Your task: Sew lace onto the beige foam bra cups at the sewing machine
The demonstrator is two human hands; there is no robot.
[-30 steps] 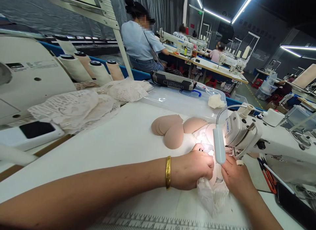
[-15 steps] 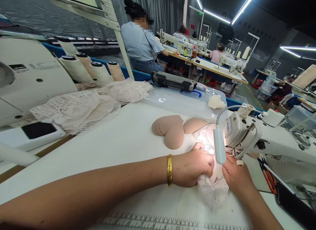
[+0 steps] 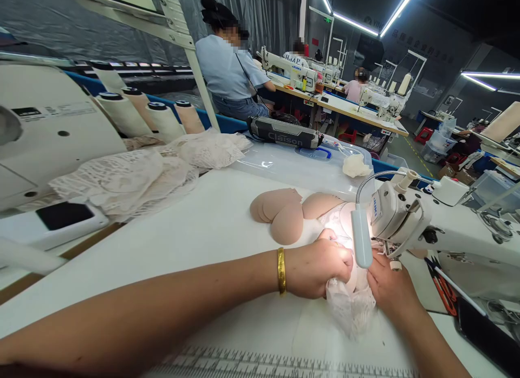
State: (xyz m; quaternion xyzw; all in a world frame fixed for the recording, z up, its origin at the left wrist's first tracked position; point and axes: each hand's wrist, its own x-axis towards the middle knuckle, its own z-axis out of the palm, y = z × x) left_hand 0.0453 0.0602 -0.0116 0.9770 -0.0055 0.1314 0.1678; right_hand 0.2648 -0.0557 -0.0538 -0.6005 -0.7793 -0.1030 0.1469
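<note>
My left hand, with a gold bangle on the wrist, is closed on a piece of pale lace fabric just left of the sewing machine's needle. My right hand grips the same fabric from the right, its fingertips hidden behind a small lamp. The white sewing machine stands at the right, its lamp lighting the fabric under the head. Several beige foam cups lie just beyond my hands on the white table.
A heap of lace and thread cones lie at the left. A clear plastic box sits behind the cups. Red-handled scissors lie right of the machine. Other people sit sewing at tables further back.
Both hands have shifted slightly away from me, feeding the lace towards the needle. The hanging bunch of fabric has risen a little.
</note>
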